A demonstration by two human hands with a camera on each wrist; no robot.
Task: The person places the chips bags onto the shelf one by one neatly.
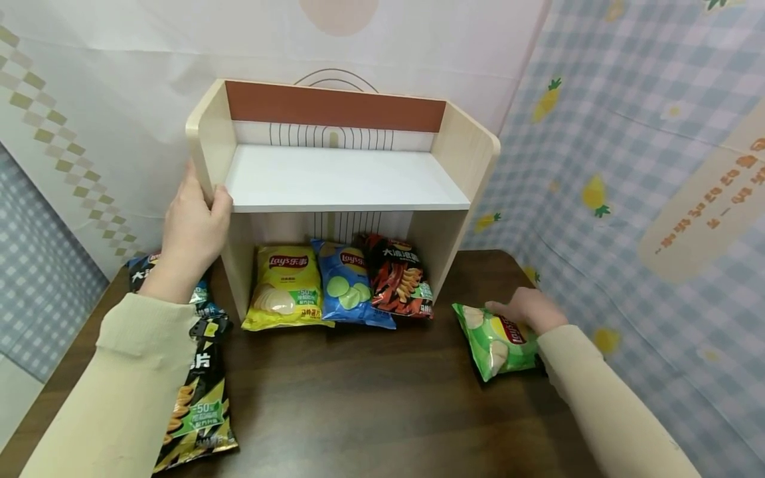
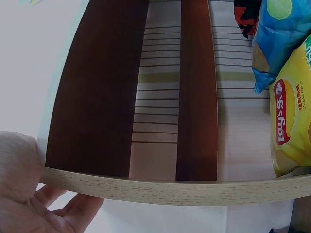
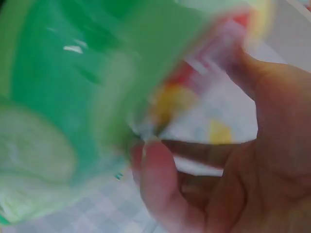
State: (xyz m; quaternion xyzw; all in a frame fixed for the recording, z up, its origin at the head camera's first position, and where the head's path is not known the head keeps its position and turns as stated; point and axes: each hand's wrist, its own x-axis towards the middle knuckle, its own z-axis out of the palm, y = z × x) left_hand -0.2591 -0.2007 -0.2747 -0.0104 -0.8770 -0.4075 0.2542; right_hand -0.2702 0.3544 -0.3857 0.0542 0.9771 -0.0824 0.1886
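A person in pale sleeves works at a dark wooden desk (image 1: 358, 411); on it stands a small light-wood shelf unit (image 1: 466, 153) with a white upper shelf and a brown back rail. The left hand (image 1: 191, 229) grips the unit's left side panel, thumb on the inner face and fingers wrapped round the outer edge; the right hand (image 1: 528, 309) holds a green bag of crisps (image 1: 493, 342) by its upper end, to the right of the unit, the bag low over the desk (the wrist view is too blurred to show the grip in detail). In the lower compartment lie three bags side by side: a yellow bag (image 1: 283, 289), a blue bag (image 1: 349, 285) and a black-and-red bag (image 1: 397, 275); left of the unit, partly under the left sleeve, lie dark bags (image 1: 200, 398).
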